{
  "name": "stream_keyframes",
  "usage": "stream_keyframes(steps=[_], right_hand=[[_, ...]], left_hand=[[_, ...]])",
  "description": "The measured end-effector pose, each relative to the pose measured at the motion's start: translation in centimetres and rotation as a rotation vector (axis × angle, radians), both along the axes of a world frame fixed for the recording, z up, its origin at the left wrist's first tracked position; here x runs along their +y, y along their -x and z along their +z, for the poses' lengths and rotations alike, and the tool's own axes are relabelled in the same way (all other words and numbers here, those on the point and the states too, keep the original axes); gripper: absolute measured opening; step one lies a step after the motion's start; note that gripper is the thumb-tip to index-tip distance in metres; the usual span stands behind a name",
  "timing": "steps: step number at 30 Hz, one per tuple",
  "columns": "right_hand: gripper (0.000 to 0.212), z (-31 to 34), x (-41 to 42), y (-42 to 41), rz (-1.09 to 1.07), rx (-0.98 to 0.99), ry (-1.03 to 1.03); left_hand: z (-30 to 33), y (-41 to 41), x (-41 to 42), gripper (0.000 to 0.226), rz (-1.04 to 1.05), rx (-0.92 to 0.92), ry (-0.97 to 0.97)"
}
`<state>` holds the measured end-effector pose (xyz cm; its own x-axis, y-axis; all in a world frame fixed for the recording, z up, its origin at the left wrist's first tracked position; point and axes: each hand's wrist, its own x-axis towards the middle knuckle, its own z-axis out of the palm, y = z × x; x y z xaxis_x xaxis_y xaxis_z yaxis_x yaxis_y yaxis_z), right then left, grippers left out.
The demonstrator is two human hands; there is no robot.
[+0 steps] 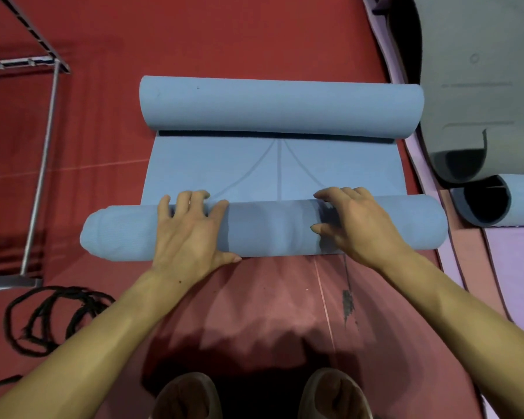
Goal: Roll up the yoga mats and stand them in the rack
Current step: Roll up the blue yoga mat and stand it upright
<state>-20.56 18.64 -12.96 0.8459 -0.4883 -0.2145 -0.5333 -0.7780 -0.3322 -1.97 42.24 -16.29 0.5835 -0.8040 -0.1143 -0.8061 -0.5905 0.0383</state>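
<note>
A light blue yoga mat [273, 173] lies on the red floor, rolled at both ends. The near roll [270, 228] lies crosswise in front of me, its left end telescoped outward. My left hand [191, 228] lies over the top of this roll, fingers spread and bent over its far side. My right hand [354, 219] lies on it too, fingers bent over the far edge, thumb on the near face. The far end forms a second roll [282, 107]. A short flat stretch with printed lines shows between them.
A metal rack frame [40, 164] stands at the left. A black cord [52, 319] lies coiled on the floor near my left arm. A grey mat [478, 95] and another blue roll [502, 201] lie at the right on purple mats [518, 267]. My feet show at the bottom.
</note>
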Motion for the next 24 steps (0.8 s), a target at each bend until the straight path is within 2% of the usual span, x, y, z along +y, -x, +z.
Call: stream_keyframes(steps=[2,5,7,10,12,16,20,24], right_hand=[[0.053,-0.1,-0.3,0.0,-0.004,-0.016,0.004],[0.049,-0.6,-0.7,0.0,0.069,-0.016,0.057],[0.065,-0.9,-1.0,0.1,0.107,0.024,0.052],[0.104,-1.5,-2.0,-0.2,0.187,0.107,0.077],[0.112,-1.6,-2.6,-0.6,0.187,0.117,0.088],[0.113,-1.5,-3.2,-0.9,0.153,0.072,0.112],[0.093,-1.1,-3.9,-1.2,0.118,0.025,0.068],[0.088,-0.9,-4.2,-2.0,0.11,0.052,0.081]], left_hand=[[0.1,-0.3,-0.2,0.109,0.005,-0.016,0.009],[0.7,-1.0,-0.7,0.105,0.045,0.054,0.048],[1.1,-1.6,-1.2,0.096,0.067,0.115,0.052],[1.6,-2.3,-1.8,0.09,0.072,0.197,0.045],[1.9,-3.0,-2.4,0.092,0.091,0.248,0.038],[2.1,-3.5,-3.2,0.093,0.098,0.235,0.06],[1.4,-2.9,-2.3,0.069,0.082,0.141,0.221],[0.7,-2.6,-2.2,0.062,0.066,0.035,0.299]])
